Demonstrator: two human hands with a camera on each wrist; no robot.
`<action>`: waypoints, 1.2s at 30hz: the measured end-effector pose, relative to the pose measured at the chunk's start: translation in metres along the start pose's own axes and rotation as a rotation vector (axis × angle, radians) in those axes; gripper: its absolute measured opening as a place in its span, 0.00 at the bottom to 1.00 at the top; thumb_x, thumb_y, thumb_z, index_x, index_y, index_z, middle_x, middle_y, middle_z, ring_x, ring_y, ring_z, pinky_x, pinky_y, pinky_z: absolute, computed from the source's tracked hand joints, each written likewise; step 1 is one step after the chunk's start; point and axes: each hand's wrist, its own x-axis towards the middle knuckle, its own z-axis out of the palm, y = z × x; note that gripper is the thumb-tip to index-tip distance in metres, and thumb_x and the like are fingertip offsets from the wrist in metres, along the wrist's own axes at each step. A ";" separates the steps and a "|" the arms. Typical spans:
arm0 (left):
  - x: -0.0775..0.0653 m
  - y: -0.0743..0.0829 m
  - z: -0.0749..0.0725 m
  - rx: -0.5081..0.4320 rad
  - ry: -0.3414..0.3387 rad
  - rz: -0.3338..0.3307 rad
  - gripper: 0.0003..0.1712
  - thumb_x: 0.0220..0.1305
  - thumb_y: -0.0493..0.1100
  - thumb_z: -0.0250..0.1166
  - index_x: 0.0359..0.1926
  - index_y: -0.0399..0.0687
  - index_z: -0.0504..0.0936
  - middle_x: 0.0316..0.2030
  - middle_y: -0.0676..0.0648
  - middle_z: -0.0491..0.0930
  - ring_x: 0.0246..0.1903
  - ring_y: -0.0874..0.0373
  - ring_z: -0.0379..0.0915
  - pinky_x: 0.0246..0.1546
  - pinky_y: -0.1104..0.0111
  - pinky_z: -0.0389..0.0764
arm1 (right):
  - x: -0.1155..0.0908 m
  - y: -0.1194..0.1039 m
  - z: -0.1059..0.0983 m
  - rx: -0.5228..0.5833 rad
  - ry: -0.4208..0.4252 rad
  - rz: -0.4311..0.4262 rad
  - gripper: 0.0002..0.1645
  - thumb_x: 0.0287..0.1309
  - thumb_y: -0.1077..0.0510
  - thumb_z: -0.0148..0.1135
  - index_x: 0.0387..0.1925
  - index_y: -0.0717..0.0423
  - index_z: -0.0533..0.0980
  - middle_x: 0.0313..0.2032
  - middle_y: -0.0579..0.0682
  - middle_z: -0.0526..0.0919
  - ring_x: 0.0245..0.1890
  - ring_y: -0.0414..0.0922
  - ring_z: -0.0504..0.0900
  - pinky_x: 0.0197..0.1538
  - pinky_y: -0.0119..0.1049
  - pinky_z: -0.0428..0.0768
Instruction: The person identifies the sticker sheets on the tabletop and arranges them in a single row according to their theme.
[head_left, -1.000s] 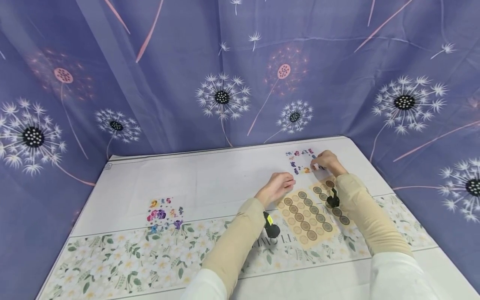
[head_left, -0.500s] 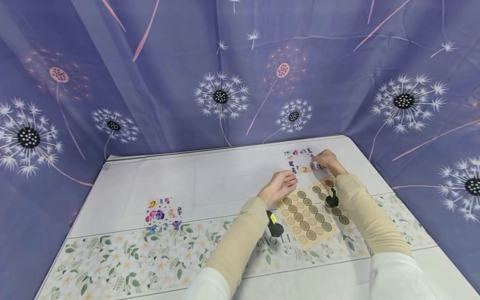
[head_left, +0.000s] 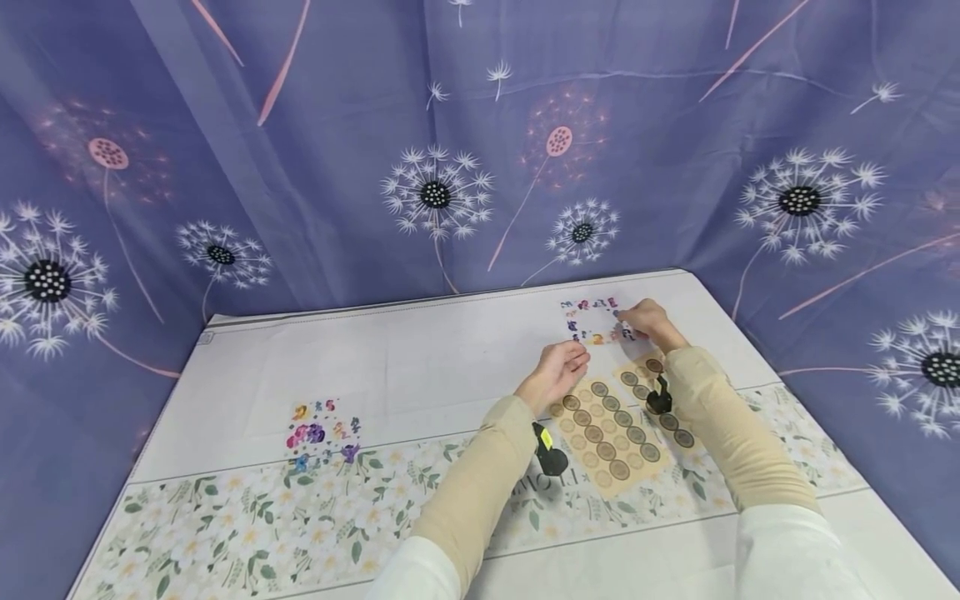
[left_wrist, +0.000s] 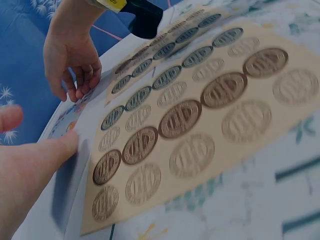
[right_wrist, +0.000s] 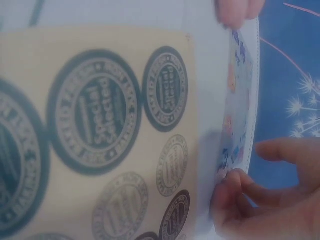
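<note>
A clear sheet of small colourful cartoon stickers lies at the far right of the table. My right hand is at its right edge, fingers bent and fingertips down at the stickers. In the right wrist view the right hand has one finger held apart; whether the others pinch anything is hidden. My left hand hovers by the sheet's near left corner, fingers relaxed, holding nothing. Just below the left hand lies a tan sheet of round label stickers, also large in the left wrist view. A second tan label sheet lies beside it, under the right forearm.
Another clear sheet of cartoon stickers lies at the left of the table. A floral printed band crosses the white tabletop. A purple dandelion curtain hangs along the back and sides. Black wrist cameras hang below both wrists.
The view has shifted slightly. The clear sheet by my right hand appears a little further left, with the right hand still at its edge. My left fingers have loosened a little near its corner.
</note>
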 end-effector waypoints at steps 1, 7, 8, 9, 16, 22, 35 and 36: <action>0.018 -0.008 -0.012 -0.004 0.015 0.027 0.33 0.55 0.34 0.63 0.62 0.33 0.67 0.59 0.30 0.69 0.64 0.42 0.67 0.70 0.53 0.67 | 0.000 0.000 0.000 0.000 -0.008 0.003 0.25 0.58 0.55 0.53 0.07 0.46 0.60 0.06 0.38 0.57 0.10 0.36 0.56 0.19 0.29 0.60; 0.031 -0.008 -0.022 0.010 0.128 0.133 0.10 0.54 0.30 0.59 0.40 0.37 0.74 0.51 0.36 0.75 0.55 0.48 0.73 0.61 0.59 0.75 | 0.001 -0.002 -0.001 -0.001 -0.030 0.030 0.27 0.59 0.55 0.52 0.06 0.44 0.58 0.05 0.38 0.57 0.10 0.38 0.56 0.19 0.30 0.58; 0.023 -0.002 -0.017 -0.001 0.129 0.132 0.09 0.55 0.30 0.57 0.40 0.36 0.73 0.53 0.35 0.74 0.56 0.47 0.73 0.61 0.58 0.75 | 0.001 -0.002 -0.002 0.001 -0.023 0.031 0.27 0.59 0.55 0.52 0.06 0.44 0.58 0.05 0.38 0.57 0.10 0.37 0.57 0.19 0.30 0.59; 0.017 0.002 -0.015 -0.006 0.103 0.142 0.08 0.55 0.30 0.58 0.37 0.36 0.73 0.50 0.34 0.74 0.54 0.47 0.74 0.59 0.60 0.77 | 0.001 -0.002 -0.002 0.003 -0.017 0.030 0.27 0.58 0.55 0.53 0.06 0.44 0.59 0.05 0.38 0.57 0.10 0.37 0.57 0.19 0.30 0.59; -0.019 0.032 -0.003 -0.001 0.146 0.179 0.18 0.51 0.28 0.58 0.47 0.34 0.77 0.38 0.44 0.77 0.41 0.56 0.74 0.55 0.66 0.76 | 0.005 0.000 -0.002 -0.004 0.017 0.012 0.20 0.56 0.56 0.51 0.10 0.48 0.62 0.06 0.37 0.58 0.10 0.35 0.58 0.18 0.28 0.61; -0.033 0.048 0.004 -0.073 0.112 0.062 0.34 0.58 0.33 0.56 0.66 0.34 0.61 0.69 0.33 0.58 0.71 0.44 0.54 0.76 0.60 0.55 | 0.006 -0.001 0.000 -0.006 0.025 -0.005 0.15 0.60 0.54 0.49 0.21 0.56 0.67 0.10 0.39 0.58 0.12 0.35 0.59 0.22 0.29 0.65; -0.065 0.056 0.031 -0.204 0.010 -0.029 0.36 0.65 0.36 0.45 0.71 0.27 0.45 0.74 0.33 0.43 0.75 0.43 0.38 0.79 0.62 0.41 | 0.008 -0.003 0.000 0.033 -0.019 -0.024 0.22 0.61 0.56 0.47 0.12 0.49 0.58 0.09 0.38 0.56 0.11 0.36 0.56 0.21 0.31 0.63; -0.064 0.056 0.031 -0.212 0.014 -0.030 0.36 0.65 0.36 0.45 0.70 0.27 0.46 0.73 0.33 0.44 0.75 0.43 0.39 0.79 0.61 0.41 | 0.008 -0.003 0.000 0.040 -0.025 -0.025 0.22 0.61 0.56 0.47 0.11 0.48 0.58 0.09 0.38 0.56 0.11 0.36 0.56 0.21 0.31 0.63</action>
